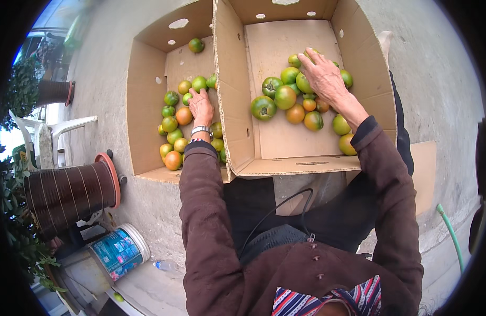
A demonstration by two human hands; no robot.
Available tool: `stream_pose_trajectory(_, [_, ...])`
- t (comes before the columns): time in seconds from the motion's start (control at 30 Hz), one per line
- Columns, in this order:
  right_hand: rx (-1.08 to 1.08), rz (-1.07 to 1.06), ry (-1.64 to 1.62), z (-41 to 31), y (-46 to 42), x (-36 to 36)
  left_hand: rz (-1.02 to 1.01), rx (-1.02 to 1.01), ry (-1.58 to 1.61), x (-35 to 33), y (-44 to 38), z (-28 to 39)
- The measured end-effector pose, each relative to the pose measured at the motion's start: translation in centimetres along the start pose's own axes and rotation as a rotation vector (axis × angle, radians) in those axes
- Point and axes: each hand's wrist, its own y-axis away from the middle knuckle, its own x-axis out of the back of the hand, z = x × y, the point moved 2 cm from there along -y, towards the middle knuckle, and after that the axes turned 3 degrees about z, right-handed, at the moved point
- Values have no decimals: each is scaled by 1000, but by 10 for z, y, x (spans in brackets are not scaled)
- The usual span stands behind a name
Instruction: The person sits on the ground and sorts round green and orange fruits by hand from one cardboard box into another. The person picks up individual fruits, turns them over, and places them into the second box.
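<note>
In the left cardboard box (146,106), my left hand (201,107) has its fingertips around a small green tomato (186,98). An orange tomato (183,116) lies just beside it, among several green and yellowish ones. My right hand (326,77) reaches into the right cardboard box (290,39), palm down over a cluster of tomatoes. Its fingertips lie at a tomato (315,51) that they partly cover, so a grip cannot be made out. Nearer the box's left wall are a large dark green tomato (263,108) and a yellow-green tomato (285,97).
Both boxes stand side by side before my legs. To the left are a brown ribbed plant pot (71,197), a white plastic chair (55,136), a blue-labelled bucket (120,251) and a plastic bottle (166,265). A green hose (451,237) lies at the right.
</note>
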Motion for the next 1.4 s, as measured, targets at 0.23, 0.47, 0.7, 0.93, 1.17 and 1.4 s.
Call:
stream_pose_trajectory(0.23, [124, 231, -136, -14, -8, 15, 283, 252, 790, 85, -40, 2])
stream_pose_trajectory(0.47, [267, 354, -421, -56, -6, 51, -76, -222, 1355, 193, 21, 119])
stream_pose_trajectory(0.7, [318, 309, -457, -64, 0, 46, -350, -524, 936, 186, 41, 153])
stream_pose_trajectory(0.93, [156, 131, -250, -32, 6, 8, 265, 75, 1168, 140, -27, 14])
stream_pose_trajectory(1.17, [77, 33, -203, -24, 5, 3, 33, 314, 100, 52, -15, -61])
stream_pose_trajectory(1.4, [79, 28, -218, -22, 0, 14, -201, 179, -381, 1, -1, -59])
